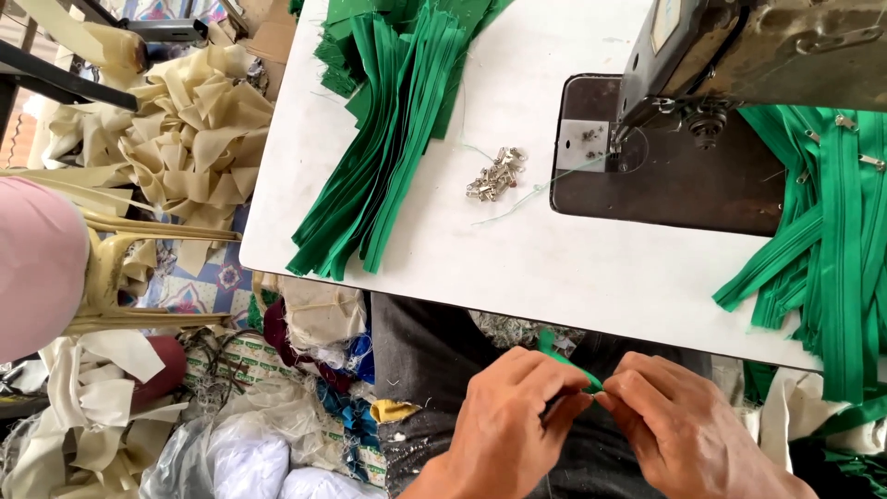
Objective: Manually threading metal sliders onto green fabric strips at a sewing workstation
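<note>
Two hands, left hand [506, 420] and right hand [679, 425], pinch one green zipper strip [565, 362] below the white table's [517, 249] near edge, printed green-and-white packaging [242, 359] lying under its left corner.

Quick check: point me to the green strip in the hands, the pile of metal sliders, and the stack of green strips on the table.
green strip [565, 366], head view, on the part above the fingertips.
metal sliders [495, 176], head view, middle of the pile.
stack of green strips [388, 120], head view, mid-length of the stack.
</note>
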